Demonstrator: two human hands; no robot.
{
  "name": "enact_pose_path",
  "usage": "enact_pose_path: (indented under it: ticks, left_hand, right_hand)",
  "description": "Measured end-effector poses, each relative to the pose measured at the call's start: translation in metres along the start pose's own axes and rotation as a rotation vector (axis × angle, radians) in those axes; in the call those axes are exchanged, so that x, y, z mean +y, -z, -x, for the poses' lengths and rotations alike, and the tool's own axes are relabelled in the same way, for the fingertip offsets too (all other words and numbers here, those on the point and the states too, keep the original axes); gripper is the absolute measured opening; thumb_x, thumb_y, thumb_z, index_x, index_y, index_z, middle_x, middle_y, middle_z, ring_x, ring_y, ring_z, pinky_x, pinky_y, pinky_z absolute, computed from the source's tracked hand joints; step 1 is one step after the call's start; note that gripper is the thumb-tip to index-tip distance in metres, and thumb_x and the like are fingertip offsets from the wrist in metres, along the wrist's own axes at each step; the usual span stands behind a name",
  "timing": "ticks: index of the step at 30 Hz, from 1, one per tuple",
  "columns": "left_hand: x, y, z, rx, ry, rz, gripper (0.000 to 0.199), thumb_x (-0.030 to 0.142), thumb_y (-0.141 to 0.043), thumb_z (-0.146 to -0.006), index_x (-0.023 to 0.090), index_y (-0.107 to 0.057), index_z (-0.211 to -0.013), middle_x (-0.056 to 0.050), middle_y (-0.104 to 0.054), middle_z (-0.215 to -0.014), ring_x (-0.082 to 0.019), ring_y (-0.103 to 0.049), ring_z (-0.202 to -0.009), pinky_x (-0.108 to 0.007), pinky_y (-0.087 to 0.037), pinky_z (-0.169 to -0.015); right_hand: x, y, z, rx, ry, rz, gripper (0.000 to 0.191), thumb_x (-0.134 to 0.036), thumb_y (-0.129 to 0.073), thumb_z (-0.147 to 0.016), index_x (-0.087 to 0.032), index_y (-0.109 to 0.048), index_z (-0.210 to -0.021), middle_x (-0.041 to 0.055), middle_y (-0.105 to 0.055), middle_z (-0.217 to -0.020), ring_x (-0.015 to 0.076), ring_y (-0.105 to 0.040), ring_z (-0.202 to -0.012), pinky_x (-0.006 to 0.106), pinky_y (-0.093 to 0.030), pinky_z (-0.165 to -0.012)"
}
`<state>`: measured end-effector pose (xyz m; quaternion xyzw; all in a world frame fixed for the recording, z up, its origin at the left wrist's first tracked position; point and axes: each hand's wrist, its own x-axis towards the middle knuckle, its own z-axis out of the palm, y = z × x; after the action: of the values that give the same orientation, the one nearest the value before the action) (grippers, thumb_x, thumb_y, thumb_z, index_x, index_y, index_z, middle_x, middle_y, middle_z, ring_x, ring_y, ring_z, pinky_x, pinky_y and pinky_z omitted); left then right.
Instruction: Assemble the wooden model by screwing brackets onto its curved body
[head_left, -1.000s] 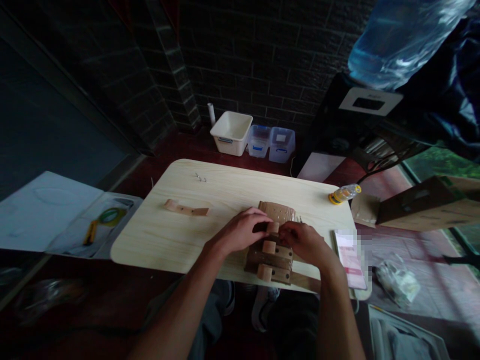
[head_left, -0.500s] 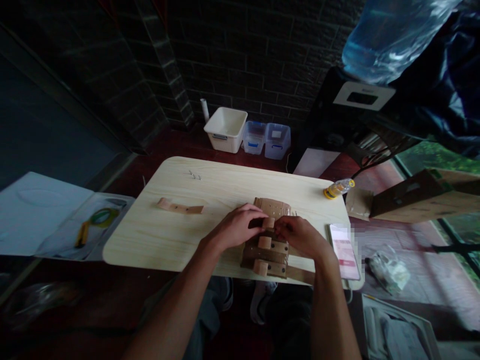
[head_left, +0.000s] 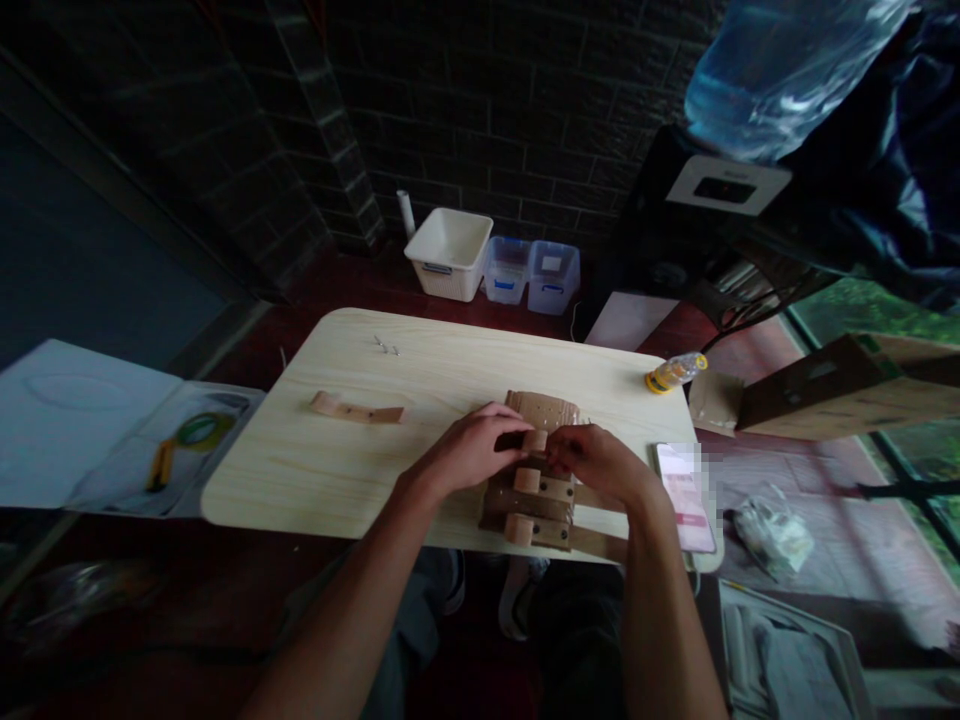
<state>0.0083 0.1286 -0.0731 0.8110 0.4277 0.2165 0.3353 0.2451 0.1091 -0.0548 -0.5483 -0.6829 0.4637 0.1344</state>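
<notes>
A brown, ridged cardboard-like piece (head_left: 541,405) lies near the table's front edge, with several tan strips fixed across it by dark round fasteners. My left hand (head_left: 480,440) is closed, thumb and fingers at the curled end of the uppermost tan strip (head_left: 535,441). From the other side, my right hand (head_left: 592,458) pinches at the same strip; what sits between its fingertips is hidden. Below them, two more curled strip ends, a middle one (head_left: 527,480) and a lower one (head_left: 519,528), lie on the brown piece. A loose tan strip (head_left: 356,411) rests at the left.
Small metal pins (head_left: 385,347) lie on the far part of the table (head_left: 300,480). A clear bottle with yellow cap (head_left: 675,373) lies at the right, and a phone (head_left: 684,500) nearer me. An open case (head_left: 202,430) stands left, and bins (head_left: 450,255) on the floor beyond.
The view has shifted very slightly. Both hands stay at the uppermost strip, with only a small shift of the right hand's fingers.
</notes>
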Motion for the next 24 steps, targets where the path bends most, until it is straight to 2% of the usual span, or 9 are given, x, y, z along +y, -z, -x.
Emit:
enact_pose_path:
  ticks: [8,18,21,24]
  left_hand:
    - [0.001,0.002,0.000,-0.010,0.001,0.011,0.031,0.031,-0.073,-0.086,0.031,-0.071,-0.116,-0.003,-0.064,-0.127,-0.022,-0.062,-0.115,-0.043,-0.052,-0.107]
    - [-0.001,0.002,0.001,0.008,-0.033,0.038,0.033,0.028,-0.073,-0.085,0.030,-0.071,-0.118,-0.003,-0.064,-0.125,-0.022,-0.063,-0.115,-0.041,-0.051,-0.107]
    - [0.000,0.003,0.001,0.000,-0.032,0.038,0.033,0.028,-0.073,-0.085,0.030,-0.070,-0.118,-0.003,-0.064,-0.124,-0.022,-0.062,-0.115,-0.041,-0.052,-0.107]
    - [0.001,0.003,0.001,-0.002,-0.029,0.042,0.032,0.029,-0.073,-0.086,0.031,-0.070,-0.118,-0.002,-0.064,-0.125,-0.022,-0.061,-0.116,-0.042,-0.051,-0.108]
  right_hand:
    - [-0.007,0.002,0.004,-0.013,0.028,0.048,0.019,-0.018,-0.051,-0.089,-0.020,-0.070,-0.087,0.0010,-0.072,-0.077,0.0133,-0.062,-0.070,0.023,-0.045,-0.065]
    - [-0.024,0.004,0.015,0.014,0.037,0.048,0.021,-0.021,-0.047,-0.094,-0.021,-0.068,-0.098,0.0018,-0.072,-0.081,0.0135,-0.065,-0.072,0.024,-0.047,-0.066]
    - [-0.021,0.004,0.019,0.071,0.035,0.006,0.023,-0.024,-0.046,-0.095,-0.021,-0.067,-0.105,0.0022,-0.073,-0.081,0.0142,-0.066,-0.072,0.025,-0.050,-0.068]
    - [-0.017,0.011,0.029,0.225,-0.004,-0.068,0.028,-0.032,-0.044,-0.096,-0.020,-0.064,-0.113,0.0028,-0.073,-0.083,0.0150,-0.068,-0.073,0.026,-0.052,-0.067]
